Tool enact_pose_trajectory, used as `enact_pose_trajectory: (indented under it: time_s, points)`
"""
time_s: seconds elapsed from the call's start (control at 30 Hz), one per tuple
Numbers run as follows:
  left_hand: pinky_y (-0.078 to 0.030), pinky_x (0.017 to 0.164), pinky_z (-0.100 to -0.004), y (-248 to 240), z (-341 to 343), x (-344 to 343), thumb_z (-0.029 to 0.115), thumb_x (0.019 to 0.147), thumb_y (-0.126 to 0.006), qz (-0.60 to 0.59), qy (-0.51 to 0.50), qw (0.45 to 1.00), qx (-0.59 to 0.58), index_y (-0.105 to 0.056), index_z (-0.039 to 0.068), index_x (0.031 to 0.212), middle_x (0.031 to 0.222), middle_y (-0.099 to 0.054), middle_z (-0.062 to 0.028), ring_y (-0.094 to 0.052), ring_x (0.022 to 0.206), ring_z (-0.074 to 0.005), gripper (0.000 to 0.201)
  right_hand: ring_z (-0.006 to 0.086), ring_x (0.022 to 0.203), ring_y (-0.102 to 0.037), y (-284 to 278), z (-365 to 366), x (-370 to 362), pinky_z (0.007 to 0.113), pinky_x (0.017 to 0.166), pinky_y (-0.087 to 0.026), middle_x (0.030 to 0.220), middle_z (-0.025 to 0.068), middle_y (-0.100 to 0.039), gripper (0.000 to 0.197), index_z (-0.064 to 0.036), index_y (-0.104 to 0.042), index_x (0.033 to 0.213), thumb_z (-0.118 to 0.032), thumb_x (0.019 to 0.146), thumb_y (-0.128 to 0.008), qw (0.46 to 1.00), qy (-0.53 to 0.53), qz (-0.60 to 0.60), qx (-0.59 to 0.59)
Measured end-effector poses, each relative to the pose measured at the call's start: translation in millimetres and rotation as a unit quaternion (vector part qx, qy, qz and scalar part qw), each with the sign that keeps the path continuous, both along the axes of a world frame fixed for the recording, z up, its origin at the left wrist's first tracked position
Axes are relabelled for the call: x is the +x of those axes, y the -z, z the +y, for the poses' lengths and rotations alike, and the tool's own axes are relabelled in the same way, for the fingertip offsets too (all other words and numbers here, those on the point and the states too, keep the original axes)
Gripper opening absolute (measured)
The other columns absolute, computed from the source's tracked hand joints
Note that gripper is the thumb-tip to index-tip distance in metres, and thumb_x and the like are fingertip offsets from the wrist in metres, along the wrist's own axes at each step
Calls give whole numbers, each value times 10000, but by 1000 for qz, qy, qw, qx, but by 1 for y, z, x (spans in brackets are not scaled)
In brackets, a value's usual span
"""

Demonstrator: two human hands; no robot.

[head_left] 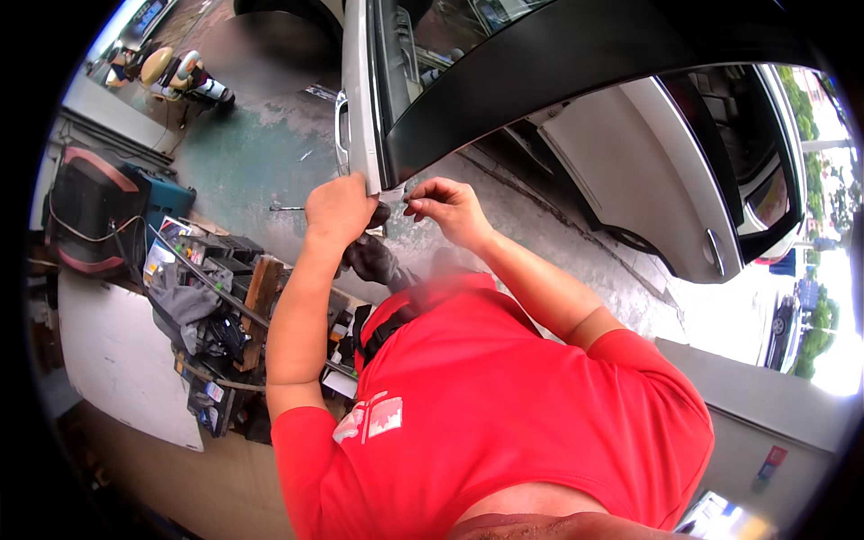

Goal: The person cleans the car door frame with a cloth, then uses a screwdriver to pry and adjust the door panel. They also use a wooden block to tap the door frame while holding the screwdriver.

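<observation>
An open silver car door (pixel 362 108) stands before me, its narrow edge pointing at my chest. Its pull handle (pixel 341 130) is on the left face. My left hand (pixel 338 211) is closed against the near end of that edge; its fingertips are hidden, and I cannot tell what they hold. Just right of the edge, my right hand (pixel 453 212) pinches thumb and forefinger together around something small and dark, too small to name. A small white piece (pixel 392 193) shows at the door's edge between my hands.
Left of me, a cluttered pile of tools and parts (pixel 220 310) stands by a black-and-red case (pixel 94 211). A wrench-like metal tool (pixel 288 208) lies near my left wrist. Another silver car door (pixel 634 166) fills the right. A scooter (pixel 180 76) is parked far left.
</observation>
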State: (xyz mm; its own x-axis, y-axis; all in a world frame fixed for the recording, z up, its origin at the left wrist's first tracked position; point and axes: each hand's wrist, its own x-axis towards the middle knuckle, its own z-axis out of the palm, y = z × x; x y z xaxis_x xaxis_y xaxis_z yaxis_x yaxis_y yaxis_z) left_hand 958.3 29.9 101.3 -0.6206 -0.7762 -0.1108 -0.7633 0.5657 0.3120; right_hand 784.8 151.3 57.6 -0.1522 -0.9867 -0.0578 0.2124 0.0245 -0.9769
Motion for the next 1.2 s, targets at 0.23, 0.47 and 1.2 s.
enact_pose_trajectory:
  time_s: [0.23, 0.47, 1.2]
  points:
    - [-525, 749, -492, -4, 5, -37, 306, 827, -661, -33, 65, 997, -7, -676, 24, 898, 846, -692, -192, -671, 835, -386, 291, 121, 795, -649, 5, 22, -17, 257, 715, -534, 849, 59, -678, 129, 25, -643, 1035, -32, 920, -644, 997, 66, -39, -1]
    - [-527, 761, -486, -8, 20, -68, 321, 836, -661, -43, 71, 997, -10, -679, 22, 892, 874, -695, -195, -673, 854, -386, 305, 113, 761, -652, 4, 23, -16, 264, 689, -524, 838, 50, -684, 243, 4, -593, 1084, -19, 865, -697, 973, 194, 105, -73]
    - [-540, 756, -483, -5, 44, -128, 333, 842, -634, -46, 81, 996, -2, -691, 25, 891, 875, -698, -210, -682, 843, -398, 317, 295, 702, -677, -18, 30, -59, 360, 629, -519, 778, 143, -674, 316, -30, -555, 1056, -59, 796, -732, 905, 300, 302, -15]
